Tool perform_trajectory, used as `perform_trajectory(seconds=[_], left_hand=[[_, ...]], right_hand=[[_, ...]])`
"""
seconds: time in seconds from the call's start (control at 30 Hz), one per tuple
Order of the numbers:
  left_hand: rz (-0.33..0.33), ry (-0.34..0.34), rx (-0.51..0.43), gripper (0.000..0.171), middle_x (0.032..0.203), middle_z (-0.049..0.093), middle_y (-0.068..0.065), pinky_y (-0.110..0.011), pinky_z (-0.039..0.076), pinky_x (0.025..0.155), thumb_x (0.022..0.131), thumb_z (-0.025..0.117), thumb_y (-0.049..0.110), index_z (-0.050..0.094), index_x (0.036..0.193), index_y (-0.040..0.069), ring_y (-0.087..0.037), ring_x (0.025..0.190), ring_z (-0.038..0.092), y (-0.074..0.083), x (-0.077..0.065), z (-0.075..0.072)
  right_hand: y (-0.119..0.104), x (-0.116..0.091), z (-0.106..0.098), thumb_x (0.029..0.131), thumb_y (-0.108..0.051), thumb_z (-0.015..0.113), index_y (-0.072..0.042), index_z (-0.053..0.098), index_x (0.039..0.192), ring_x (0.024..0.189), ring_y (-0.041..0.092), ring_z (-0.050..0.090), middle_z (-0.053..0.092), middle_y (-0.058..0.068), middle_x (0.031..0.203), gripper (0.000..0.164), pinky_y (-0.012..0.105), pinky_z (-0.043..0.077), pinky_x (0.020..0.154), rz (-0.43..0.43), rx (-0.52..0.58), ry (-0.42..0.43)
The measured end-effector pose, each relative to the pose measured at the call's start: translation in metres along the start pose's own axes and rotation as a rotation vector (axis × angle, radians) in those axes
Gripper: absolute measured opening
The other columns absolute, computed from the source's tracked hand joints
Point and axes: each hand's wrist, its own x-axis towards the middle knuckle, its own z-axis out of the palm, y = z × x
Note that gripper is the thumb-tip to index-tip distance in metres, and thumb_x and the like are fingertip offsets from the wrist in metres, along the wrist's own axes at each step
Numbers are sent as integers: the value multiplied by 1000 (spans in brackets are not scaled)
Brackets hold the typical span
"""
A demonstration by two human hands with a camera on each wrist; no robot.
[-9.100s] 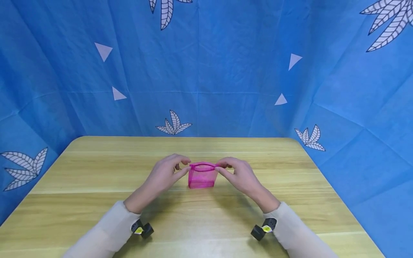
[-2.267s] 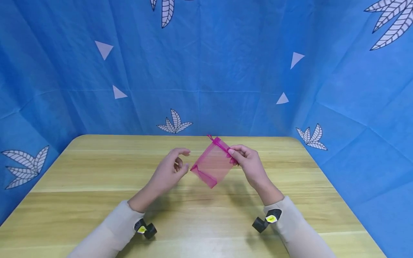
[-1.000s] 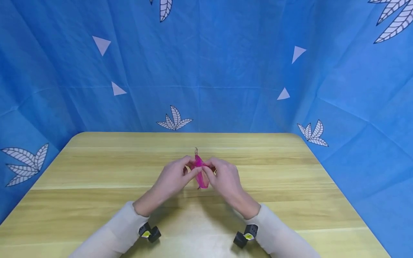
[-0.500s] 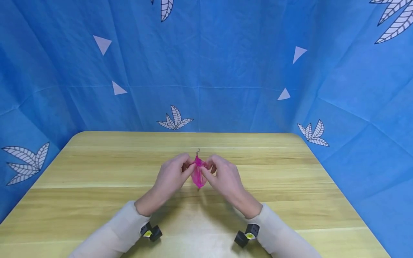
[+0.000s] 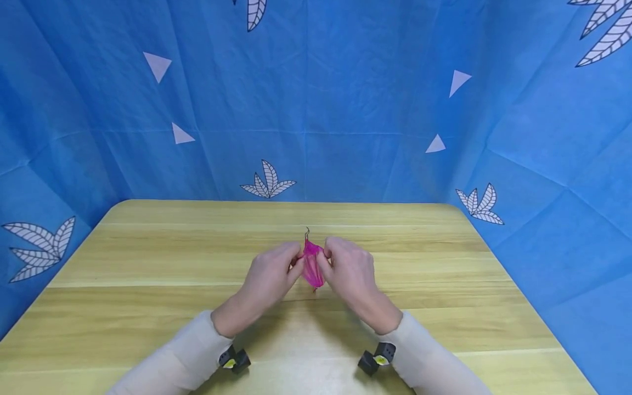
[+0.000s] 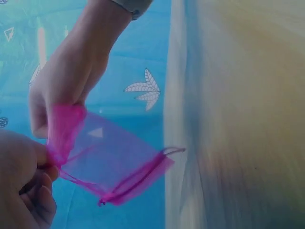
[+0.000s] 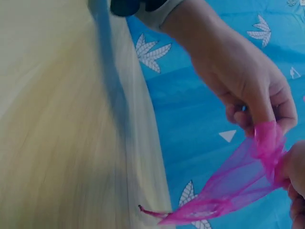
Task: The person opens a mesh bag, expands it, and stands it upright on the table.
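Observation:
A sheer pink drawstring pouch [image 5: 313,267] hangs between the two hands at mid-table in the head view, its mesh gathered and creased. My left hand [image 5: 270,277] pinches its left side, and my right hand [image 5: 351,274] pinches the other side, thumbs towards me. Seen from the left wrist, the pouch [image 6: 112,155] stretches out flat, with a darker cord channel along one end. Mesh also covers a finger of the far hand there. In the right wrist view the pouch [image 7: 228,191] narrows to a corner with a short cord. A thin dark cord pokes up above it.
The light wooden table [image 5: 173,258] spreads around the hands, backed by a blue cloth [image 5: 345,109] with white leaves and triangles. Black cameras [image 5: 236,359] are strapped to both sleeves, low over the table.
Earlier the pouch was held by its opened mouth, then by the right hand alone, laid out flat. Both hands then gripped it bunched; now they are slightly farther apart, the mesh between them more spread.

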Motion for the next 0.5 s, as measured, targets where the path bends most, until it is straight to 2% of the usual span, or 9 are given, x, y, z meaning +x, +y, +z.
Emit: perform_trajectory(seconds=[0.17, 0.23, 0.3, 0.4, 0.5], left_hand=[[-58, -8, 20, 12, 72, 58, 7, -20, 34, 44, 90, 72, 19, 62, 92, 12, -4, 52, 41, 0, 2, -2], [-50, -4, 24, 12, 73, 60, 7, -20, 34, 44, 91, 72, 20, 64, 93, 13, -5, 52, 42, -2, 2, -2], [-17, 26, 49, 11, 68, 57, 7, -20, 33, 43, 90, 72, 18, 62, 87, 13, -5, 52, 42, -4, 2, -1], [54, 106, 103, 20, 62, 47, 7, -21, 31, 42, 87, 73, 10, 56, 78, 13, -7, 50, 37, -7, 1, 0], [97, 169, 107, 18, 63, 47, 6, -19, 32, 42, 86, 74, 8, 56, 80, 10, -7, 50, 39, -9, 1, 1]], right_hand=[[3, 0, 3, 80, -6, 70, -14, 46, 67, 54, 7, 34, 40, -7, 61, 28, 20, 30, 45, -115, 60, 37], [3, 0, 3, 80, -8, 70, -14, 46, 68, 55, 7, 36, 41, -6, 62, 27, 19, 31, 46, -146, 73, 55], [3, -1, 3, 80, -8, 71, -13, 47, 69, 55, 8, 36, 42, -6, 63, 27, 19, 31, 45, -158, 63, 66], [1, -2, 2, 80, -8, 70, -12, 48, 71, 54, 8, 37, 44, -5, 64, 24, 20, 31, 44, -125, 33, 45], [-2, -1, 1, 84, -14, 71, -12, 55, 80, 54, 7, 39, 53, -5, 68, 16, 21, 34, 46, -3, 77, -69]])
